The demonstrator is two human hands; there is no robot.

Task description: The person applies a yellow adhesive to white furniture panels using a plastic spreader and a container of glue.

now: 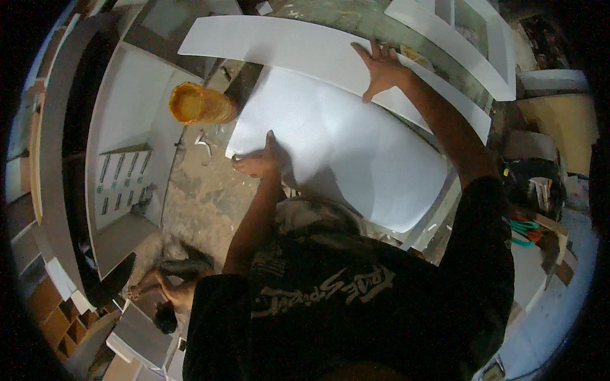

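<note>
A smooth white panel [343,146] lies in front of me. At its near left corner is my left hand [257,164], its thumb stretched along the top and its other fingers curled at the edge. Beyond this panel runs a long, narrow white board [292,47]. My right hand [386,71] rests on that board with fingers spread wide, grasping nothing. Left of the panel stands a cylindrical tub [200,105], coated in yellow-brown residue that looks like glue. What supports the panel is mostly hidden.
An open white cabinet carcass [130,133] stands at the left. A white frame [470,47] lies at the far right. Near the tub, a curled white scrap [203,145] lies on the dusty floor. Another person [168,295] is low at the lower left. Green cord [524,232] sits at the right.
</note>
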